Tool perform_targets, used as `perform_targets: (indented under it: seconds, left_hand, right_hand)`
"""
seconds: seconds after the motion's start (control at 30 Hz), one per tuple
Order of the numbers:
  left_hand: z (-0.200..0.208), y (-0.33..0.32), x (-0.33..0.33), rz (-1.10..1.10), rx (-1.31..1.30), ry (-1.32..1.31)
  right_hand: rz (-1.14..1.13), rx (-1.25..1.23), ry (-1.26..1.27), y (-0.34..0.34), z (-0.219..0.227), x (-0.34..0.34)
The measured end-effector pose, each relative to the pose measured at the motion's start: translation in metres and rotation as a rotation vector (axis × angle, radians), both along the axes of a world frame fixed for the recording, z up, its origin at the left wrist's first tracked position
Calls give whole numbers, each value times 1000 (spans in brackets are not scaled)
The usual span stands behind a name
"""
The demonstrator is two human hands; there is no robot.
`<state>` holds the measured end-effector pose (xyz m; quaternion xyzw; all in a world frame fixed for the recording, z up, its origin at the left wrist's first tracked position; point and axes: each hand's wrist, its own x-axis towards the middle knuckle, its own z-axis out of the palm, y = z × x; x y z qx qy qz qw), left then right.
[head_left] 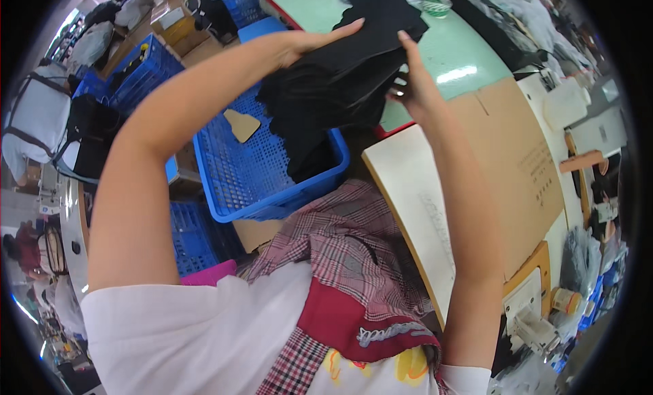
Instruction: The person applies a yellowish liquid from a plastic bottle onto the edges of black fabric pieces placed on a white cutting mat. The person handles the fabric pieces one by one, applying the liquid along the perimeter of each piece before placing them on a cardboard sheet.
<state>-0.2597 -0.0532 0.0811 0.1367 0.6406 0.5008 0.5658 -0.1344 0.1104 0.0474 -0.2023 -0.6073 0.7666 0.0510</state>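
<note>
A thick bundle of black fabric pieces (pixel 350 65) is lifted between my two hands. My left hand (pixel 316 44) grips its left side, thumb laid along the top and the other fingers hidden beneath. On the right side my right hand (pixel 418 89) is closed on the bundle, thumb at the upper edge and fingertips curled by its side. Below hangs or lies more black cloth (pixel 309 153) in a blue plastic basket (pixel 235 208); where it parts from the held bundle I cannot tell. A tan, flat shaped piece (pixel 241 125) also lies in the basket.
Beyond the hands is a green tabletop (pixel 462 51) with a red edge and a green-and-white roll (pixel 436 5). At right, a cardboard sheet (pixel 503 150) covers a white table, with a sewing machine (pixel 534 327) nearer me. Blue crates (pixel 146 72) stand at left.
</note>
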Motion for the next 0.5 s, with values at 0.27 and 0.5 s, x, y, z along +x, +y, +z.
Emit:
perform_targets:
  seconds: [0.27,0.5]
  left_hand:
    - [-47,-35,26,389,345,-357]
    - [-159,-174,-10,665,979,-937]
  right_hand:
    - [94,63,215,-36,6,0]
    - [68,552,269,-150,-34,-54]
